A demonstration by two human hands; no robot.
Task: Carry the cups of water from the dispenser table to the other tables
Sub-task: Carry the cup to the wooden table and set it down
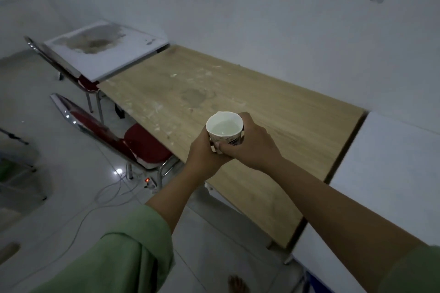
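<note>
White paper cup (225,129) of water, one, upright, gripped by both hands over wood table (273,123) edge, left hand (205,155) wrapped underneath, right hand (252,144) clasping side, two red chairs (142,144) tucked left, two white tables (104,51) flanking.

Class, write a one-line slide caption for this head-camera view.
Both hands, left and right, hold a paper cup of water above a wooden table.

I'm looking at a plain canteen-like room: a wooden table (238,112) and white tables (104,50) pushed against a bare wall (262,7), red folding chairs (142,145), tiled floor (71,173).
</note>
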